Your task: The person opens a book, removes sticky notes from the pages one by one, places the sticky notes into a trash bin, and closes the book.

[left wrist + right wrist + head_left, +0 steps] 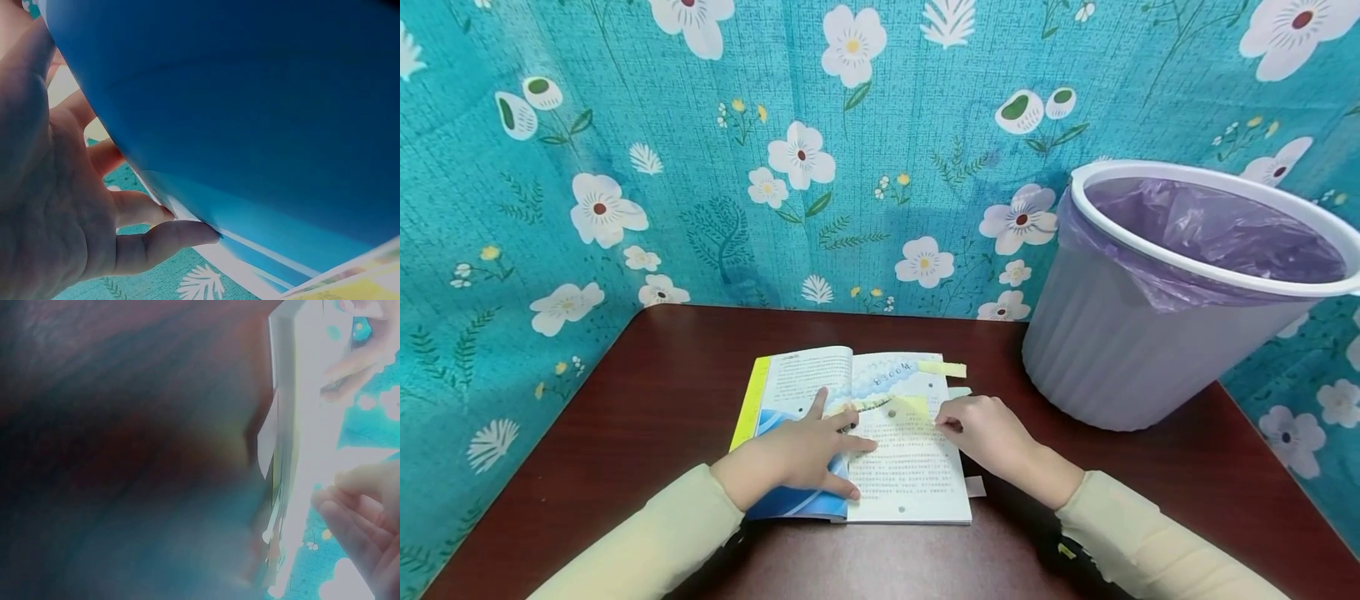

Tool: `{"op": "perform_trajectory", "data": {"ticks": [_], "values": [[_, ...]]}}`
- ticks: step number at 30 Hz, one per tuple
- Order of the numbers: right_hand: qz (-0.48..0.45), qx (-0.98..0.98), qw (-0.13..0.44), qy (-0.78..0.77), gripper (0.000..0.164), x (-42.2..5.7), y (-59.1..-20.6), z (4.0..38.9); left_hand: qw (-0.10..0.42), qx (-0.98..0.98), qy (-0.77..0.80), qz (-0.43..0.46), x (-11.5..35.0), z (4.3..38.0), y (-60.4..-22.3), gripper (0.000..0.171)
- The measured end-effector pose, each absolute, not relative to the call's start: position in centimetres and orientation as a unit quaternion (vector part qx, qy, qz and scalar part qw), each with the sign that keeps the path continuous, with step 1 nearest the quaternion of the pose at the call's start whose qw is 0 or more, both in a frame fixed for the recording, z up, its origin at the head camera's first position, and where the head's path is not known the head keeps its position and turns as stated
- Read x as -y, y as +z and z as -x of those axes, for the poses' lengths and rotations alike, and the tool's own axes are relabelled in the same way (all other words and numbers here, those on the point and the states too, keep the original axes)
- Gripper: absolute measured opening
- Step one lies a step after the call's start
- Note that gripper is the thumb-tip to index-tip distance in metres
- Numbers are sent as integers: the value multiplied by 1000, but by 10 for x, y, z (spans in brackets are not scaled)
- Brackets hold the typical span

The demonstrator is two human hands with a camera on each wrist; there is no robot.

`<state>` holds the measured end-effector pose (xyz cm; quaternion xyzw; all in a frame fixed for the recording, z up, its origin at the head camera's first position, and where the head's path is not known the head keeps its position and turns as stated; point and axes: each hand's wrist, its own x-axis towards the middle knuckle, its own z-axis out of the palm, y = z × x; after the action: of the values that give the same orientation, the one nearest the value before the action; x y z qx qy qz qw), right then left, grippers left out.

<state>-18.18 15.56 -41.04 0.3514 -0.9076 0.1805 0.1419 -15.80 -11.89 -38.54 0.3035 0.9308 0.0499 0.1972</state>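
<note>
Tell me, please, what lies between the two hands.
The head view shows the book's right page, with a yellow strip pinched by the right hand.

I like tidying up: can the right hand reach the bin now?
Probably yes: nothing seems to stand between the right hand and the bin, though that hand pinches a yellow strip.

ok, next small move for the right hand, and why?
Probably ease the right hand up to lift the yellow slip: that hand pinches one end, the other appears against the page, and the left hand lies spread across the open book.
</note>
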Motion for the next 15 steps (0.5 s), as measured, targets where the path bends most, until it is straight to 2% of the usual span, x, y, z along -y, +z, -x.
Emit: {"op": "perform_trajectory", "data": {"ticks": [15], "values": [[-336, 906, 160, 202, 19, -168, -410, 187, 197, -931, 55, -302, 120, 158, -386, 68]]}}
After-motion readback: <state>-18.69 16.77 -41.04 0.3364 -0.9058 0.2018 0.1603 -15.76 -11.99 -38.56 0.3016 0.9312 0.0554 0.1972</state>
